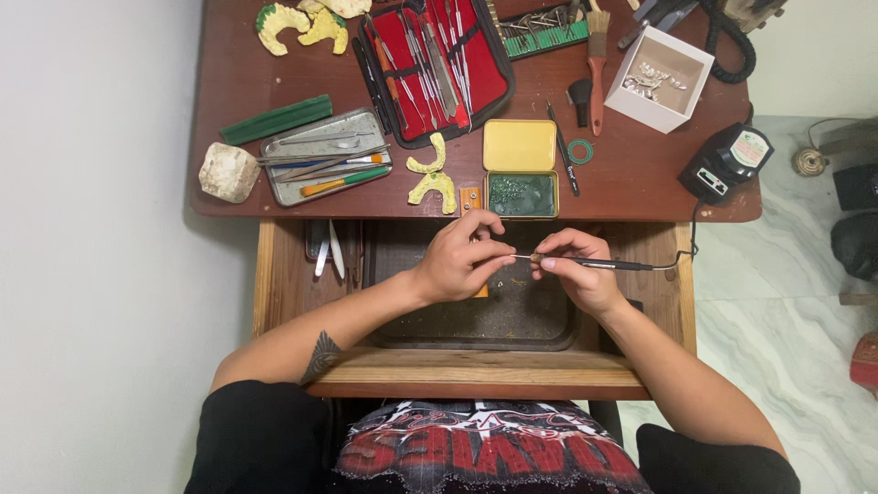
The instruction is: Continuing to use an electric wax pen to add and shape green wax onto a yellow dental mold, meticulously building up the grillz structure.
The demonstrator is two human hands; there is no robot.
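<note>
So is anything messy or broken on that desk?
Nothing looks broken or spilled. The yellow tin lies open, and the red tool case too. Both hands, left and right, work over the dark tray.

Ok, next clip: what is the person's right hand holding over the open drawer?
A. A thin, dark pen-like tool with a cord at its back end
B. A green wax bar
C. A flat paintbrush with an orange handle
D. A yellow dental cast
A: the right hand grips a slim dark corded hand tool whose tip points at the left hand's fingertips; the orange-handled brush lies untouched on the desk.
</note>
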